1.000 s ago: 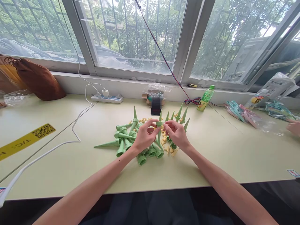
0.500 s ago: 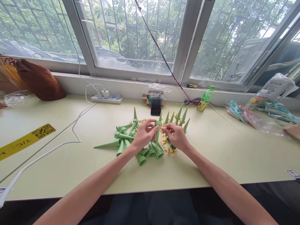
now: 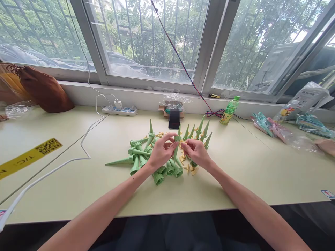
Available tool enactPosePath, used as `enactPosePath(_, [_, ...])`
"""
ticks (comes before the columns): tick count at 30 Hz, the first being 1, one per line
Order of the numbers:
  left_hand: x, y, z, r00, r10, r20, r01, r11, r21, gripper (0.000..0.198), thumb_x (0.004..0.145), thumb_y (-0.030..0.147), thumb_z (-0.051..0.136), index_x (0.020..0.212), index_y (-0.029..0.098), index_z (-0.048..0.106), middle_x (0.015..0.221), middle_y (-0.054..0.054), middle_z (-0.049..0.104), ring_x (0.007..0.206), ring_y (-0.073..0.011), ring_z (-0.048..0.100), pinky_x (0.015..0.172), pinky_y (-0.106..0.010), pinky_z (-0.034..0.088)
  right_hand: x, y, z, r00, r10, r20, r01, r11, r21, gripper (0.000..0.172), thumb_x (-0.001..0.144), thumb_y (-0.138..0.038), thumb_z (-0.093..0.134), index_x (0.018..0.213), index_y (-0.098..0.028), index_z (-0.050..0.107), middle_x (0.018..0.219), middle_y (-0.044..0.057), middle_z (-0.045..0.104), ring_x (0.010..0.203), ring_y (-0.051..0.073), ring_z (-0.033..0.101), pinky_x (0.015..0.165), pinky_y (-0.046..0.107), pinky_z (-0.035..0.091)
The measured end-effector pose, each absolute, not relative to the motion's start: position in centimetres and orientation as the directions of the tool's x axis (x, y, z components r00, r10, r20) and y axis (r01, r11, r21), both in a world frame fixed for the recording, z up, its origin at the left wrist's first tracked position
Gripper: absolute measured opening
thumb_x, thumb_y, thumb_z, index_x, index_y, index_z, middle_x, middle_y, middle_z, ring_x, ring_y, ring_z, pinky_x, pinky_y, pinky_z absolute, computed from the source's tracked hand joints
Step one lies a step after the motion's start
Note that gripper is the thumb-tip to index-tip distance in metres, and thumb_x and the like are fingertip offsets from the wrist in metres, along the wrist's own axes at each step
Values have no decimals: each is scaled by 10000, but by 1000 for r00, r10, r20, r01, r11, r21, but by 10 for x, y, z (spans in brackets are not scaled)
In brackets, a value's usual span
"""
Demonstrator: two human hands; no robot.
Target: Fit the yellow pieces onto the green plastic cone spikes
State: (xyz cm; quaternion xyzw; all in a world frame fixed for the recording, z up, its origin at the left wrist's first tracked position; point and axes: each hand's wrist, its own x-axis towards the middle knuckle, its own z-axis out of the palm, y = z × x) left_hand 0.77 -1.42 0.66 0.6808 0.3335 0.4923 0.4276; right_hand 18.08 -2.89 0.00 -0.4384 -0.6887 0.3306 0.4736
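Between the thumb and fingers of my left hand [image 3: 161, 151] is a green plastic watering spike [image 3: 177, 138], held by its collar. My right hand [image 3: 197, 152] pinches a small yellow valve [image 3: 182, 142] against the side of that collar. How far the valve sits in the collar is hidden by my fingertips. A pile of loose green spikes [image 3: 134, 151] lies beside and below my left hand. More yellow valves [image 3: 194, 170] are scattered under my right hand. Behind it, several green spikes [image 3: 200, 123] stand points up.
A phone [image 3: 174, 120] leans on a small box at the back. A power strip [image 3: 119, 110] with a white cable lies left of it. To the right stand a green drink bottle [image 3: 229, 110] and bagged items [image 3: 272, 127]. Another person's hand [image 3: 326, 144] shows at the right edge.
My right hand has moved slightly left, and its fingers have closed in on the valve at the spike's collar. My left hand stays nearly still with the spike.
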Motion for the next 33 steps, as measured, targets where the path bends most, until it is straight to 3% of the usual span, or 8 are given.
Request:
enactPosePath(10, [8,-17,6,273,846,457,130,-503,854,301,860,387,586,1107,215,605,962,-56,586,540,-66,523,424,-180,473,179,-31,10,-214,958,189,60,206,-977,425,813,-572,596,673,-173,553,467,-45,468,378,58,341,360,199,246])
enactPosePath(18, [11,-19,12,246,869,429,11,-445,895,450,867,460,571,1239,264,412,992,-28,555,462,-38,533,381,-165,423,176,-31,9,-151,947,284,48,294,-955,386,843,-527,587,676,-185,520,507,-44,480,391,64,365,381,212,278])
enactPosePath(22, [11,-14,12,191,908,372,-44,-371,928,335,889,522,504,939,191,523,817,-3,570,414,-49,504,340,-174,362,178,-30,4,-102,917,385,133,396,-909,359,868,-517,557,719,-191,540,554,-33,497,432,80,395,418,226,324])
enactPosePath(26, [9,-11,12,230,943,241,-75,-230,970,523,895,585,439,618,150,522,545,-3,505,383,-79,478,349,-202,350,179,-30,2,-101,881,463,267,472,-840,328,901,-484,518,761,-192,567,617,-19,525,487,94,449,470,233,370])
enactPosePath(29, [8,-11,13,301,943,144,-101,-119,988,612,880,634,413,534,140,517,515,-28,511,395,-94,487,359,-217,363,179,-31,1,-138,850,508,382,519,-764,300,923,-439,498,790,-188,595,642,-10,551,530,101,474,517,233,392])
enactPosePath(33, [8,-10,10,347,934,82,-94,-53,994,615,863,646,433,579,115,562,588,-67,585,430,-103,514,380,-219,378,179,-30,0,-189,800,570,465,584,-665,266,935,-382,492,825,-180,624,707,13,603,608,112,516,583,231,411])
